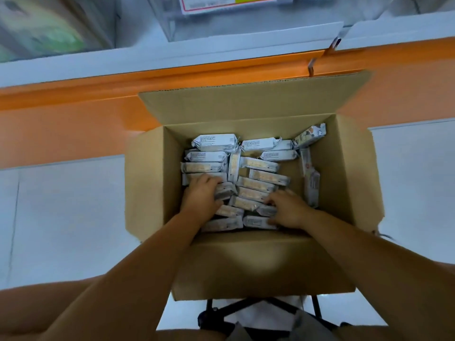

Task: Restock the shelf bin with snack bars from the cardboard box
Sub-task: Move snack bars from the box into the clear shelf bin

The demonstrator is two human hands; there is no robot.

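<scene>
An open cardboard box point(349, 168) stands in the middle of the head view, with several white-wrapped snack bars point(261, 164) lying loose inside. Both my hands reach down into it. My left hand point(200, 193) has its fingers curled round a snack bar point(225, 191) at the box's left side. My right hand point(289, 209) lies on the bars at the near right, fingers bent over one wrapper point(267, 210). The clear shelf bin point(170, 23) with a price label sits at the top, beyond the box.
An orange shelf base point(73, 124) runs across behind the box, with a white shelf edge point(123, 62) above it. The box rests on a dark-framed stand point(246, 308) over a pale tiled floor point(61, 217). Green packaging point(49, 38) blurs at top left.
</scene>
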